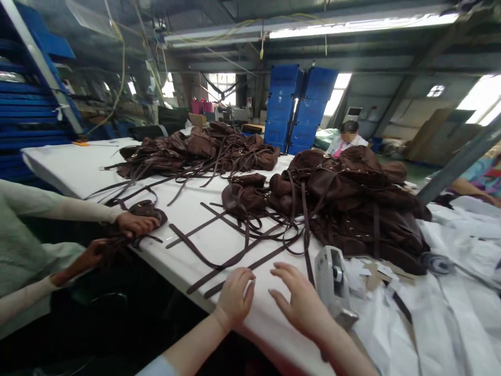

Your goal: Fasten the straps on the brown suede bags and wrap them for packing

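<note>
My left hand (237,296) is over the front edge of the white table, its fingers bent and the thumb apart from them, with nothing held. To its right my right hand (299,300) has its fingers spread and is also unoccupied. Dark brown straps (223,265) lie on the table just beyond both hands. They trail from a large pile of brown bags (348,203) with metal fittings. Beside my right wrist stands a white device (331,279) with a metal end, its kind unclear.
A co-worker's hands (136,224) handle a brown bag at the left edge of the white table (62,156). Another bag pile (195,149) lies farther back. White sheets (454,292) and scraps cover the right side. A person (346,138) is behind the near pile.
</note>
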The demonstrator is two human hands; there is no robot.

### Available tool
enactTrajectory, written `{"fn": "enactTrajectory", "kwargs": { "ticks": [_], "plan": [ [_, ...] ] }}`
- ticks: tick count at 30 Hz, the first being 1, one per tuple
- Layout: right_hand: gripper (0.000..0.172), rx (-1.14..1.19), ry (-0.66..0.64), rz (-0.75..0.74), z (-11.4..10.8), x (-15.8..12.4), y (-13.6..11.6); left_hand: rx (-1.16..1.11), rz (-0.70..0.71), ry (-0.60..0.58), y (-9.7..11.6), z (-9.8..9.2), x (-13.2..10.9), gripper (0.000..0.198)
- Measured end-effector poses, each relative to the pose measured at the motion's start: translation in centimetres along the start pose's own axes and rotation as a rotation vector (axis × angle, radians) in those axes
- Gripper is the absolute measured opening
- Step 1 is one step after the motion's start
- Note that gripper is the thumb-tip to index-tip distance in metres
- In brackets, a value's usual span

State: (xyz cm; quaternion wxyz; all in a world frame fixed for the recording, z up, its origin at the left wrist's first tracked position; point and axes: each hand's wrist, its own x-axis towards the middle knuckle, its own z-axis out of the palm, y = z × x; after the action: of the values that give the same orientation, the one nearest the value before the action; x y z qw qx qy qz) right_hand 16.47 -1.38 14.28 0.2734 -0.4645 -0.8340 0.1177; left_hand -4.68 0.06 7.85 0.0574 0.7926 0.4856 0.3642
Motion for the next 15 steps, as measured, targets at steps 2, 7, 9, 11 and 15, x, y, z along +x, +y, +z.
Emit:
{"fn": "enactTrajectory", "kwargs": {
  "ticks": [2,7,9,11,15],
  "plan": [
    [0.039,-0.055,0.091,0.043,4.1,-3.9,0.5,0.066,0.009,-0.009,-1.5,-1.2,2.8,0.024],
    [0.061,-0.352,0.239,-0.060,10.8,-11.6,5.7,0.244,0.018,-0.104,-5.9,0.1,12.6,0.026],
    [0.063,-0.433,0.204,-0.141,11.3,-12.7,6.9,0.295,0.021,-0.154,-7.3,1.9,16.9,0.032],
    [0.057,-0.517,0.180,-0.186,11.3,-13.0,7.1,0.346,0.003,-0.194,-8.3,3.7,20.8,0.040],
    [0.039,-0.627,0.272,-0.098,13.0,-12.3,6.5,0.449,-0.091,-0.247,-10.1,6.1,26.9,0.059]
  ]
}}
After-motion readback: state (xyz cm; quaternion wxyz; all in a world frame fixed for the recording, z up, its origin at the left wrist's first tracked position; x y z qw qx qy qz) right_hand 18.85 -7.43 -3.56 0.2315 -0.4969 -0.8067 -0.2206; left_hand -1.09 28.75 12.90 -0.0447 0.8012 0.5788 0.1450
